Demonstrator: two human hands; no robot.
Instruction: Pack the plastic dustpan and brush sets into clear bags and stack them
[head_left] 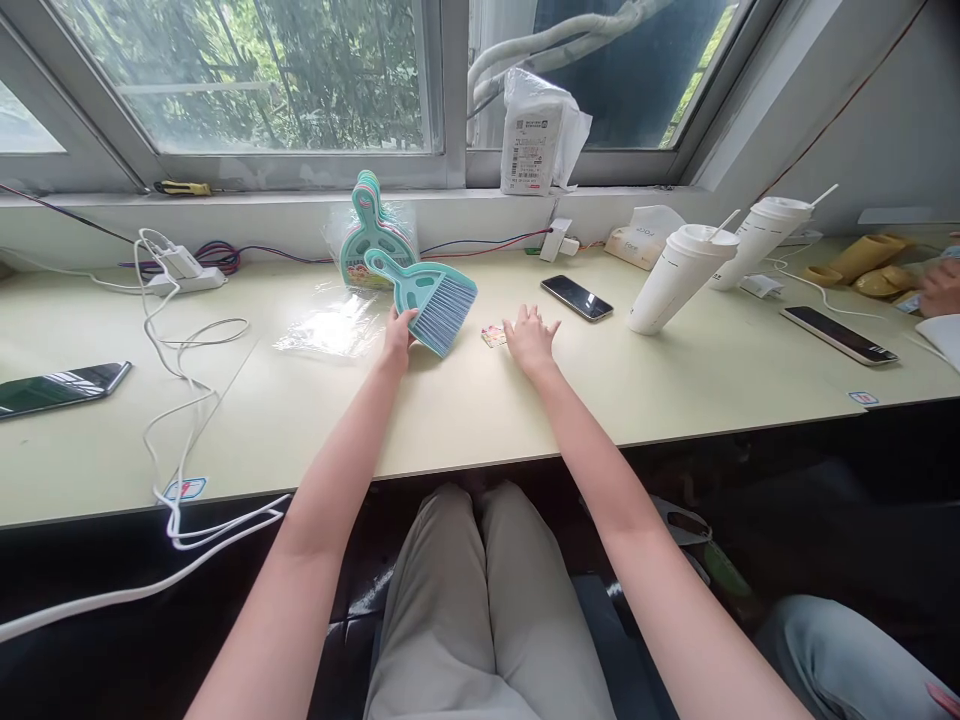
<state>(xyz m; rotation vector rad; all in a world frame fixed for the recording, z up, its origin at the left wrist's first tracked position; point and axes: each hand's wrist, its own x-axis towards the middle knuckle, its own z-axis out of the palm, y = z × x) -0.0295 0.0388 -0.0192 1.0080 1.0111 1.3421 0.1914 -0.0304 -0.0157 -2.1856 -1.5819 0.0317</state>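
My left hand (399, 340) is closed on the lower left edge of a mint-green dustpan and brush set (435, 300), tilted with its grey bristles facing up. My right hand (531, 340) lies low over the table with its fingers spread. Beside its fingertips is a small colourful card (493, 336); I cannot tell whether they touch it. Behind the set in my left hand, a stack of similar dustpans (367, 230) leans against the wall. A clear plastic bag (330, 325) lies flat to the left of my left hand.
A black phone (577, 298) and two white lidded cups, the nearer cup (679, 280) with a straw, stand to the right. White cables (180, 370) trail off the table's front edge at left. Another person's hand (941, 290) shows at far right.
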